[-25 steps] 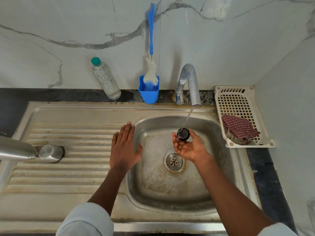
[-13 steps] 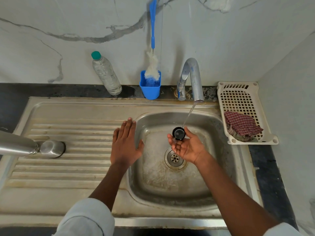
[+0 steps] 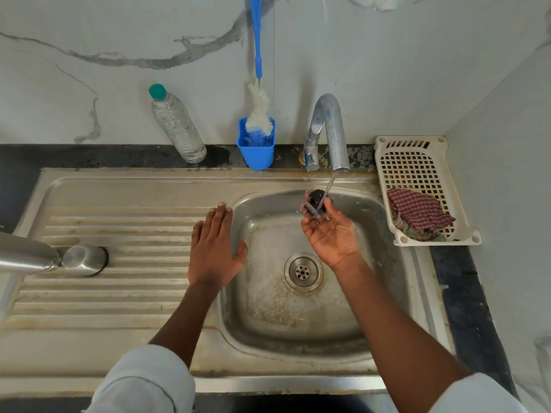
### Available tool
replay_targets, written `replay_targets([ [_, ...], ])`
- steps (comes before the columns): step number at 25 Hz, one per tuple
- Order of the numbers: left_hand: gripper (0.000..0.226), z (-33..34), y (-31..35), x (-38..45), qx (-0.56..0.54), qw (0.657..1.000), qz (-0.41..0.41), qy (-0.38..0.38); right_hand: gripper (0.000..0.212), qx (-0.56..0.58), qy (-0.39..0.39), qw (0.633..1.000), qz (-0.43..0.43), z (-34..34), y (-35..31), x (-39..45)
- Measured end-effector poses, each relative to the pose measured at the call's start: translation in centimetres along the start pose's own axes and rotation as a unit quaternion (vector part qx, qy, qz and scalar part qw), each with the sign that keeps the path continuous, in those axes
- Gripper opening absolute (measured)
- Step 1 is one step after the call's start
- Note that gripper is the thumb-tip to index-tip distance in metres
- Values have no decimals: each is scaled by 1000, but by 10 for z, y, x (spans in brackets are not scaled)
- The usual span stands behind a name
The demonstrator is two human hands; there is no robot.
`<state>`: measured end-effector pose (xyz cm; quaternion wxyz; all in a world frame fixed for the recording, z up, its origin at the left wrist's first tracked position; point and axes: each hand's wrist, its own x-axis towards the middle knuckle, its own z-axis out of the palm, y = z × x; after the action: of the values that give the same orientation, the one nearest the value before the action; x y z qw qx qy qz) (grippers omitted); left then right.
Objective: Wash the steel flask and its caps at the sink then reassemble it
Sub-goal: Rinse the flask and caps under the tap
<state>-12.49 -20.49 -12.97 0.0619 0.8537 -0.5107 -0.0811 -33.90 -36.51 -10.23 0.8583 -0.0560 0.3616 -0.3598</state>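
Plainly, writing: none readable on any item.
Right hand [image 3: 331,234]: palm up, fingertips holding the small black cap [image 3: 316,198] under the tap [image 3: 331,129] stream, over the sink [image 3: 298,347] basin.
Left hand [image 3: 213,248]: flat, fingers straight, on the drainboard edge.
Steel flask [image 3: 24,253]: lying on the drainboard, cut off at left; steel cap [image 3: 85,260] at its mouth.
Blue cup [image 3: 256,152]: holds a bottle brush [image 3: 258,108].
Basket [image 3: 417,162]: holds a checked cloth [image 3: 420,211].

Open drainboard [image 3: 119,293] is lying between the steel flask [image 3: 26,254] and the left hand [image 3: 213,251], while the tap [image 3: 331,129] and basket [image 3: 417,186] are crowding the basin's [image 3: 283,323] far-right side.
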Motion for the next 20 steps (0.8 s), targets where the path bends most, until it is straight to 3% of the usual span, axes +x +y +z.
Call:
replay_targets([
  [2,83,1,1,-1,-4,1000,-2,4,41,48,-22,998,47,5,9,3],
  [7,81,1,0,-1,-2,1000,-4,12,37,-41,-18,997,68,-9,7,-8],
  [11,81,0,-1,0,-6,1000,1,14,43,53,30,997,56,-20,-4,-3],
  [13,81,1,0,0,-3,1000,-1,13,41,-31,13,996,78,-10,-3,-1],
  [16,81,0,0,-1,-3,1000,-1,11,40,-224,22,967,122,-9,-1,-6],
  [18,81,0,-1,0,-4,1000,-1,9,42,-180,42,975,120,-14,-5,-6],
  [20,82,1,-1,0,-7,1000,-1,8,39,-51,31,994,92,-17,-10,-3],
])
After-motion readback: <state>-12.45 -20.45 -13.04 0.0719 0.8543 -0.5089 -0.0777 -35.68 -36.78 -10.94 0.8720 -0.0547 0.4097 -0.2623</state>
